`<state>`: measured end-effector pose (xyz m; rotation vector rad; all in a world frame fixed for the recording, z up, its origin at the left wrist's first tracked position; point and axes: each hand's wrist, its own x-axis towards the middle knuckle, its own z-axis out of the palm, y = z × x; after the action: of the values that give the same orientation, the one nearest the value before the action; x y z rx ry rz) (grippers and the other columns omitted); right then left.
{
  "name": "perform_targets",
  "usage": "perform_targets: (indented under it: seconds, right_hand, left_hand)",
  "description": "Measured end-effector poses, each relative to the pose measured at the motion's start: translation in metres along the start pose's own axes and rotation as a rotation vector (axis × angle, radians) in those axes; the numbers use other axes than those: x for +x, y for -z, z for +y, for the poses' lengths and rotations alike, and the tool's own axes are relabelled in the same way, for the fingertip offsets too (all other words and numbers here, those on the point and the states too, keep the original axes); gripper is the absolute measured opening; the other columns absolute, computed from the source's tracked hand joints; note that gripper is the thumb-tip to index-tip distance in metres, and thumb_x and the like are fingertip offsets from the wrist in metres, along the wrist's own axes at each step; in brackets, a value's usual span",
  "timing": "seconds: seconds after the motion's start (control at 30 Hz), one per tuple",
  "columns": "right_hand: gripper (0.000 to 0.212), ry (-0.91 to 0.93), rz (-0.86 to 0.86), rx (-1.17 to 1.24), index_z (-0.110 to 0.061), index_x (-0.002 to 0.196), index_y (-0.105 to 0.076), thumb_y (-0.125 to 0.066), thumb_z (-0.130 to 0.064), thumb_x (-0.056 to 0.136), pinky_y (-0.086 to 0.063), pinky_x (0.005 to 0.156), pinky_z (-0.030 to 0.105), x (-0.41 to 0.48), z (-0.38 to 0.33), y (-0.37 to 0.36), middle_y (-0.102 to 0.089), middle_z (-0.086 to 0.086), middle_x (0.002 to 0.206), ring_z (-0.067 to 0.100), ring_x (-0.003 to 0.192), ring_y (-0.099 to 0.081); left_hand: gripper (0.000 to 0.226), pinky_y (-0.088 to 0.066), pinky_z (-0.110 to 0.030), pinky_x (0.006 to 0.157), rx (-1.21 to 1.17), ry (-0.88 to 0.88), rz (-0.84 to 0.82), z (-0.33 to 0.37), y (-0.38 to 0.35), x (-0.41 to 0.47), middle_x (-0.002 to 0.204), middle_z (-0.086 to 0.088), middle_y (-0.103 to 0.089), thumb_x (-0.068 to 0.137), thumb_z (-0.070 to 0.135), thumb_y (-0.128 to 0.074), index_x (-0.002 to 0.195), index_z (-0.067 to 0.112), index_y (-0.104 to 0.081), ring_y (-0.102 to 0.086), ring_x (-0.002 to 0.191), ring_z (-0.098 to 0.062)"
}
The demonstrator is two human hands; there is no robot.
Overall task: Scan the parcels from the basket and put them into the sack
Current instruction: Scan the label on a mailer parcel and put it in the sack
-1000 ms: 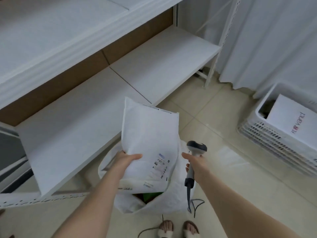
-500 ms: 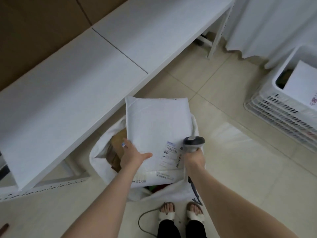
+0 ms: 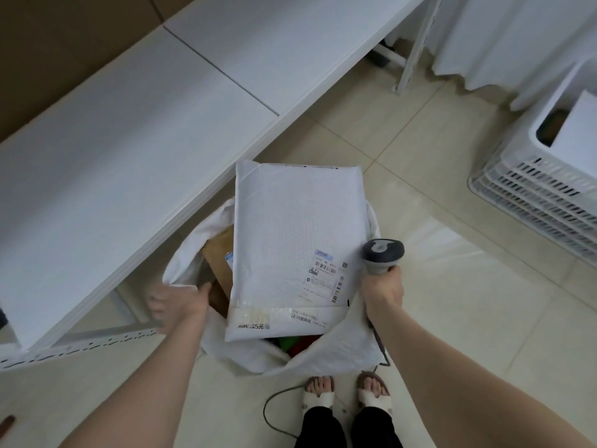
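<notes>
Left hand (image 3: pixel 179 305): fingers spread and loose, holding nothing, blurred. It is beside the left rim of the sack (image 3: pixel 290 358); cannot tell whether the thumb touches the cloth.

Right hand (image 3: pixel 382 294): wrapped round the handle of the scanner (image 3: pixel 382 253), head up, cable trailing down to the floor.

Between the hands: the parcel (image 3: pixel 290 234), a white padded envelope, lies flat across the sack's open mouth with no hand on it. Its label faces up, near the right hand. A brown box (image 3: pixel 219 263) sits in the sack beside the left hand.

Judgement: light, bendable, slick skin; likely to slide off a flat palm. Best pinched at a long edge or the taped flap, off the label.

Well right of the right hand: the basket (image 3: pixel 529 195).
</notes>
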<state>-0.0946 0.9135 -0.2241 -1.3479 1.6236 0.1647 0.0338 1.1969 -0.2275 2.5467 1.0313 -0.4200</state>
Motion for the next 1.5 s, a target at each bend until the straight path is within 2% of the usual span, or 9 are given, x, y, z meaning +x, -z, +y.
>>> perform_targets:
  seconds: [0.07, 0.17, 0.37, 0.7, 0.97, 1.07, 1.27, 1.4, 1.5]
  right_hand:
    - [0.031, -0.009, -0.034, 0.057, -0.017, 0.112, -0.054, -0.056, -0.014, 0.081, -0.045, 0.072, 0.035, 0.004, 0.002, -0.002, -0.056, 0.002, 0.083, 0.029, 0.080, -0.056]
    - [0.016, -0.032, -0.093, 0.104, -0.012, 0.095, -0.058, -0.060, -0.007, 0.081, -0.043, 0.065, 0.030, 0.000, -0.006, 0.000, -0.055, 0.003, 0.073, 0.027, 0.071, -0.054]
    - [0.019, 0.024, -0.121, 0.170, -0.015, 0.069, -0.047, -0.053, 0.000, 0.079, -0.033, 0.049, 0.025, -0.055, -0.048, 0.039, -0.047, 0.003, 0.064, 0.018, 0.055, -0.042]
    - [0.018, 0.218, -0.022, 0.402, -0.014, 0.089, -0.060, -0.054, -0.002, 0.078, -0.035, 0.052, 0.025, -0.153, -0.136, 0.123, -0.053, 0.000, 0.069, 0.017, 0.059, -0.046]
    - [0.014, 0.285, 0.045, 0.245, -0.021, 0.084, -0.052, -0.050, -0.009, 0.077, -0.039, 0.059, 0.030, -0.153, -0.130, 0.132, -0.055, 0.000, 0.071, 0.023, 0.065, -0.052]
    - [0.019, 0.260, -0.021, 0.033, -0.025, 0.095, -0.053, -0.050, -0.012, 0.081, -0.043, 0.063, 0.031, -0.143, -0.096, 0.116, -0.057, -0.003, 0.076, 0.023, 0.070, -0.055]
    - [0.022, 0.190, -0.070, -0.112, -0.021, 0.102, -0.055, -0.049, -0.012, 0.083, -0.038, 0.060, 0.029, -0.117, -0.055, 0.095, -0.056, -0.001, 0.079, 0.023, 0.073, -0.055]
    - [0.021, 0.198, -0.078, -0.100, -0.019, 0.100, -0.055, -0.051, -0.010, 0.081, -0.034, 0.054, 0.027, -0.114, -0.057, 0.084, -0.055, -0.001, 0.077, 0.017, 0.066, -0.051]
    - [0.018, 0.204, -0.076, -0.079, -0.019, 0.093, -0.054, -0.051, -0.009, 0.078, -0.032, 0.051, 0.026, -0.111, -0.065, 0.077, -0.055, -0.001, 0.073, 0.016, 0.062, -0.049]
  left_hand:
    - [0.066, -0.043, -0.047, 0.099, -0.181, 0.076, -0.160, 0.001, -0.004, 0.013, 0.135, -0.020, -0.050, 0.083, 0.027, -0.068, 0.137, 0.004, -0.039, -0.051, 0.118, -0.041]
    - [0.027, -0.047, -0.040, 0.083, -0.239, -0.031, -0.113, 0.006, -0.002, 0.001, 0.112, -0.019, -0.062, 0.093, 0.018, -0.049, 0.113, 0.004, -0.061, -0.058, 0.102, -0.038]
    - [0.021, -0.035, -0.032, 0.071, -0.334, -0.279, -0.056, 0.042, 0.062, -0.057, 0.096, -0.014, -0.061, 0.093, 0.008, -0.043, 0.102, 0.005, -0.062, -0.056, 0.091, -0.032]
    - [0.026, -0.031, -0.028, 0.066, -0.581, -0.421, 0.061, 0.112, 0.188, -0.117, 0.086, -0.007, -0.057, 0.084, 0.000, -0.038, 0.093, 0.013, -0.058, -0.048, 0.080, -0.028]
    - [0.028, -0.045, -0.041, 0.086, -0.386, -0.353, 0.084, 0.106, 0.196, -0.103, 0.111, -0.023, -0.063, 0.094, 0.007, -0.040, 0.113, 0.004, -0.061, -0.057, 0.103, -0.042]
    - [0.029, -0.044, -0.042, 0.090, -0.216, -0.285, -0.110, 0.070, 0.161, -0.109, 0.118, -0.023, -0.061, 0.096, 0.013, -0.044, 0.120, 0.002, -0.058, -0.056, 0.108, -0.041]
    - [0.033, -0.043, -0.038, 0.081, -0.057, -0.238, -0.170, 0.048, 0.139, -0.102, 0.124, -0.018, -0.059, 0.096, 0.013, -0.045, 0.127, 0.007, -0.053, -0.056, 0.111, -0.037]
    - [0.055, -0.041, -0.039, 0.088, 0.250, -0.393, -0.129, 0.065, 0.133, -0.108, 0.141, -0.014, -0.041, 0.091, 0.011, -0.052, 0.142, 0.016, -0.035, -0.045, 0.124, -0.032]
    - [0.064, -0.037, -0.037, 0.099, 0.351, -0.767, -0.025, 0.092, 0.115, -0.115, 0.141, -0.010, -0.033, 0.086, 0.011, -0.055, 0.144, 0.022, -0.030, -0.038, 0.126, -0.028]
